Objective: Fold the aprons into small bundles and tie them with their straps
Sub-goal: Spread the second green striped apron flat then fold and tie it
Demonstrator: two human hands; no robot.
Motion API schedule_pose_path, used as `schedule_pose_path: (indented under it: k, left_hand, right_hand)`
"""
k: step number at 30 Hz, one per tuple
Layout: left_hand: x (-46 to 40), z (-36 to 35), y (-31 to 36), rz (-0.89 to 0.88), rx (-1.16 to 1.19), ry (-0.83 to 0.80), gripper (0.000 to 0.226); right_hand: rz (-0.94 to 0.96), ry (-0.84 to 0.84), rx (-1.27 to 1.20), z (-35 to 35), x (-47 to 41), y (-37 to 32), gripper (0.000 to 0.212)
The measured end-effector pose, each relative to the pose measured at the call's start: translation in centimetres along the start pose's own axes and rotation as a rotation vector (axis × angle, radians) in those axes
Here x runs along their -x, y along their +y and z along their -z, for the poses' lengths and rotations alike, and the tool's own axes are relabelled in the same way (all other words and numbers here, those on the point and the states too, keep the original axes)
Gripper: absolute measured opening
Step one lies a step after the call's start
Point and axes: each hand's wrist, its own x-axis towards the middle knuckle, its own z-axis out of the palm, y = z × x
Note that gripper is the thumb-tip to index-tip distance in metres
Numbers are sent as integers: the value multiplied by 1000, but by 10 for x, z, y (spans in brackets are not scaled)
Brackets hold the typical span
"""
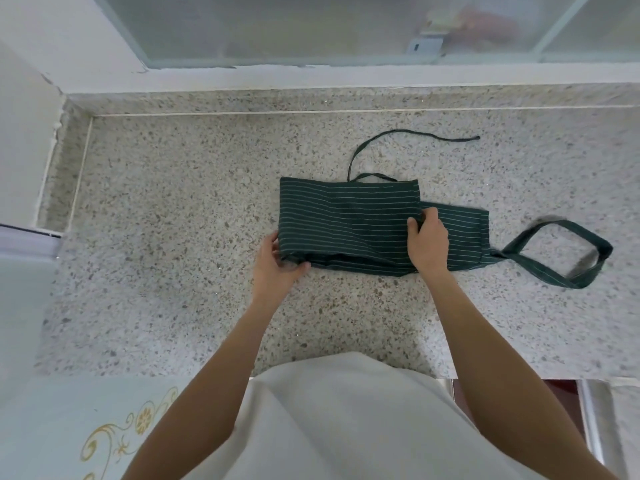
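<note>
Speckled grey terrazzo worktop (173,209) below a frosted window carries a folded dark green apron with thin white stripes (346,220). At the apron's near left corner the left hand (277,268) pinches the cloth with curled fingers, and at its right fold the right hand (427,242) grips the edge. Beyond that fold a wide neck loop (561,258) lies flat, and a thin tie strap (412,135) trails behind the apron.

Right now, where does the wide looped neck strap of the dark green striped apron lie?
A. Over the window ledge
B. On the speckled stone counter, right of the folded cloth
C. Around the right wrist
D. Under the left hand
B: the wide looped neck strap lies flat on the speckled stone counter, right of the dark green striped apron, clear of both hands.
</note>
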Motion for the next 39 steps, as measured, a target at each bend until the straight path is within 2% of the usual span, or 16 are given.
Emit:
schedule_pose_path:
  k: [3, 6, 8, 10, 12, 14, 16, 20, 26, 30, 32, 34, 37, 39]
  left_hand:
    - [1, -8, 5, -30, 115, 58, 65]
    - [0, -14, 8, -127, 15, 158, 55]
    - [-3, -10, 3, -298, -161, 175, 51]
    - [-8, -6, -6, -512, -386, 138, 46]
    - [-11, -2, -15, -659, -586, 55, 41]
    - [-12, -3, -21, -671, -673, -28, 41]
    - [-13, -5, -23, -632, -651, -78, 43]
    - [-16, -3, -22, -645, -602, -103, 44]
    - [-23, 1, -22, -670, -684, -215, 43]
    - [-27, 4, -8, -635, -720, -228, 39]
    - [-34, 3, 6, -657, -699, -205, 35]
    - [-49, -5, 22, -710, -696, -200, 38]
    - [-77, -18, 42, -795, -822, -285, 40]
    - [-89, -22, 43, -775, -964, -355, 39]
  right_hand:
    - [19, 11, -19, 1, 0, 0, 25]
    - [19, 68, -79, 19, 2, -2, 24]
    - [-40, 155, -116, 40, 4, 8, 23]
    - [-133, 265, -54, 58, 7, 32, 25]
    - [-208, 219, 96, 70, 11, 58, 27]
    - [-269, 74, 252, 72, 15, 81, 24]
    - [-305, 45, 301, 63, 22, 92, 24]
    - [-289, 161, 264, 53, 30, 95, 45]
    - [-244, 289, 232, 53, 33, 104, 16]
    - [-203, 324, 213, 51, 32, 104, 15]
    - [-76, 408, 241, 43, 40, 97, 19]
    - [138, 458, 261, 32, 53, 84, 20]
    - [445, 257, 291, -1, 79, 57, 29]
    - [534, 96, 382, -25, 93, 47, 39]
